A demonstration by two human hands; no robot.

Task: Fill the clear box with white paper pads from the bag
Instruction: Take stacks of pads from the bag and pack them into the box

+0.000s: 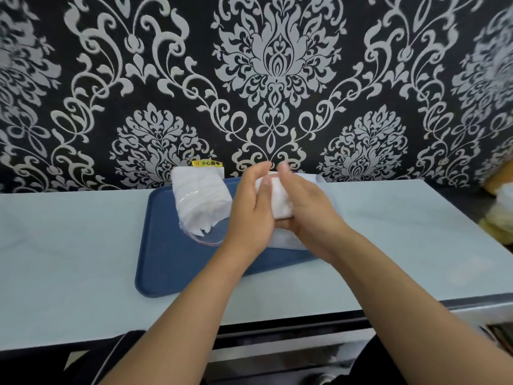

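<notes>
Pale blue countertop (83, 245) against black damask wallpaper (277, 65). Dark blue plastic tray (172, 259) bearing clear zip bag of white paper pads (201, 202) at left. Clear box (286, 240) mostly hidden beneath hands, at tray's right. Left hand (251, 207) and right hand (308, 207) closed together around stack of white pads (279, 201) above box. Likely light, soft, compressible; best held by opposite sides. Yellow label (207, 163) with small Chinese characters, partly legible.
</notes>
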